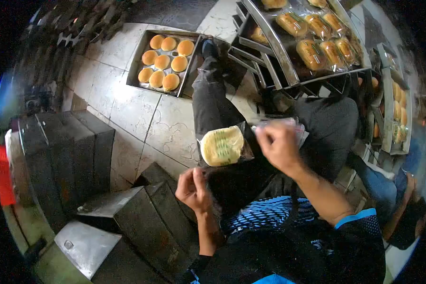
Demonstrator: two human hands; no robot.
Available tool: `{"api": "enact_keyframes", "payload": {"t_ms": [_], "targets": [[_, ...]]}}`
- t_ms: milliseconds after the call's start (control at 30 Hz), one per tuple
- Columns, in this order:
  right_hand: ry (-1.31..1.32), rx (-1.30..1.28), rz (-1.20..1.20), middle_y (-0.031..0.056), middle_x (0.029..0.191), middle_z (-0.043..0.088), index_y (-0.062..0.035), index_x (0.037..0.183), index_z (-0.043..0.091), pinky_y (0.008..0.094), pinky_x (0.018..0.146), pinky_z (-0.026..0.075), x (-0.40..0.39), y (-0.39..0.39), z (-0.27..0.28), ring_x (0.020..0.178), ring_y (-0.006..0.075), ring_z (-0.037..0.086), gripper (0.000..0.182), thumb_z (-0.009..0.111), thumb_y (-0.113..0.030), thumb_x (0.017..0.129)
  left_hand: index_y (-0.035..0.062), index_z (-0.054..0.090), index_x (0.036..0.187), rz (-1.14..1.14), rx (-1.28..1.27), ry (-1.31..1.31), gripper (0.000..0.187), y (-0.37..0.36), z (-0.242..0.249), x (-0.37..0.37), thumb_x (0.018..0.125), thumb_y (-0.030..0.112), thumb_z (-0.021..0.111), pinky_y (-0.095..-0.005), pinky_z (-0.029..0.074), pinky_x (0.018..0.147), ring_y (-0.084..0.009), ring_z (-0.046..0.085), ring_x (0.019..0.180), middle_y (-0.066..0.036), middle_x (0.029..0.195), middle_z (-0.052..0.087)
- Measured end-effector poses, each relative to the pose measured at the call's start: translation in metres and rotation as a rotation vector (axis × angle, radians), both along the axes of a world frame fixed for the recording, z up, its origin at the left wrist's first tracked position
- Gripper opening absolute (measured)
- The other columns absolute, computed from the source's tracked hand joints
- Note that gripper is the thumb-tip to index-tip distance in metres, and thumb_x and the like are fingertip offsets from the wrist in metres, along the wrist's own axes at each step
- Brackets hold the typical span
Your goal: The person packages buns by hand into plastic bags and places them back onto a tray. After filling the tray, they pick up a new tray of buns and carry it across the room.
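A bun in a clear plastic bag with green print [222, 146] lies over my lap, its pale side up. My left hand [192, 190] is just below and left of this bun, fingers curled and thumb pressed toward them; what is between them is hidden. To the bun's right, my right hand [280, 146] is slightly blurred, its thumb and fingers bent together over the edge of some clear plastic bags [302, 129]. Those bags lie on my right thigh. Whether the right fingers grip a bag I cannot tell.
A metal tray [133, 81] of unwrapped round buns sits on the tiled floor ahead. At the upper right, stacked trays [280, 66] hold bagged buns [312, 54]. Dark metal pans [142, 227] stand at my left. Another person's arm [402, 206] shows at far right.
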State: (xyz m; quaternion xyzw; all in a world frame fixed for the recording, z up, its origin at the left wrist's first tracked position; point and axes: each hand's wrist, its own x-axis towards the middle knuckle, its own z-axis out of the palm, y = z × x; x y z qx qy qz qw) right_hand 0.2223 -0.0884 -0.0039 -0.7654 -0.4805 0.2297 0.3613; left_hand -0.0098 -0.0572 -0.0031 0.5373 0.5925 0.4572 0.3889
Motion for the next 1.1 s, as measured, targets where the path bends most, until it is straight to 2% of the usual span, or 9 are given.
{"api": "enact_keyframes", "payload": {"t_ms": [100,233,367,567,667,833,967,1033,1100], "targets": [[-0.026,0.156,0.131,0.014,0.088,0.068,-0.004,0.088,0.069,0.0431,0.071,0.048,0.012,0.026,0.042,0.077,0.0316,0.065,0.012,0.07,-0.013,0.08,-0.0034,0.068,0.081,-0.001,-0.108,-0.012,0.02,0.034,0.037,0.009,0.092,0.014,0.067,-0.0201,0.041,0.05,-0.0066,0.055,0.053,-0.004,0.062,0.062],[-0.34,0.218,0.52,0.0164,0.116,0.066,-0.0031,0.124,0.06,0.0432,0.101,0.04,-0.022,0.064,0.029,0.11,0.0268,0.063,0.051,0.067,-0.002,0.074,-0.0018,0.069,0.085,-0.12,-0.225,-0.151,0.024,0.082,0.028,0.022,0.093,0.02,0.066,-0.0207,0.033,0.046,-0.0041,0.047,0.052,0.0,0.064,0.06],[0.215,0.159,0.468,0.0237,0.112,0.066,0.0046,0.119,0.059,0.0397,0.089,0.051,0.032,0.085,0.032,0.099,0.0355,0.066,0.057,0.076,-0.018,0.07,0.002,0.066,0.109,-0.018,-0.226,-0.166,0.033,0.101,0.027,0.023,0.097,0.029,0.052,-0.0225,0.03,0.052,-0.0054,0.038,0.058,0.005,0.069,0.043],[0.542,0.272,-0.264,0.0141,0.11,0.061,-0.0042,0.124,0.055,0.0334,0.083,0.053,0.202,0.133,0.045,0.099,0.02,0.061,0.056,0.076,-0.034,0.082,0.0058,0.066,0.102,0.142,-0.392,-0.305,0.023,0.14,-0.063,-0.017,0.094,0.027,0.06,-0.0208,0.029,0.05,-0.0037,0.037,0.056,0.005,0.071,0.047],[-0.29,0.295,-0.498,0.0149,0.109,0.061,-0.0022,0.118,0.059,0.0333,0.087,0.049,0.287,0.146,0.037,0.095,0.0261,0.062,0.037,0.061,-0.03,0.094,0.0058,0.065,0.102,0.183,-0.434,-0.254,0.021,0.161,-0.118,-0.013,0.094,0.025,0.061,-0.0207,0.028,0.048,-0.0027,0.037,0.056,0.006,0.07,0.048],[-0.588,0.381,-0.002,0.0154,0.088,0.064,0.0,0.086,0.062,0.0393,0.081,0.05,0.201,0.117,0.04,0.084,0.0306,0.06,0.012,0.059,-0.011,0.089,0.0025,0.056,0.121,0.215,-0.615,-0.337,0.038,0.2,-0.328,-0.036,0.092,0.026,0.063,-0.0222,0.026,0.044,-0.0042,0.034,0.051,0.004,0.073,0.053],[-0.379,0.246,0.407,0.0069,0.082,0.06,-0.0055,0.098,0.073,0.0306,0.063,0.052,0.101,0.056,0.004,0.068,0.0199,0.059,0.027,0.071,-0.003,0.071,-0.0011,0.03,0.148,0.151,-0.676,-0.026,0.086,0.273,-0.372,-0.035,0.087,0.047,0.067,-0.0297,0.047,0.082,-0.0204,0.06,0.09,-0.015,0.121,0.062],[-0.194,0.153,0.358,0.0084,0.079,0.061,-0.0035,0.085,0.073,0.0276,0.052,0.049,0.071,0.032,-0.005,0.06,0.0178,0.059,0.013,0.071,-0.004,0.072,-0.0082,0.023,0.147,0.126,-0.453,0.327,0.103,0.321,-0.363,-0.015,0.082,0.057,0.068,-0.0364,0.034,0.108,-0.0319,0.05,0.128,-0.028,0.138,0.049],[-0.103,0.034,0.251,0.0098,0.078,0.06,-0.004,0.083,0.073,0.0286,0.052,0.049,0.058,0.021,-0.011,0.061,0.0195,0.06,0.011,0.071,-0.006,0.073,-0.004,0.013,0.151,0.119,-0.487,0.487,0.101,0.358,-0.411,-0.023,0.082,0.04,0.074,-0.0386,0.04,0.104,-0.035,0.053,0.122,-0.029,0.135,0.051]]}}
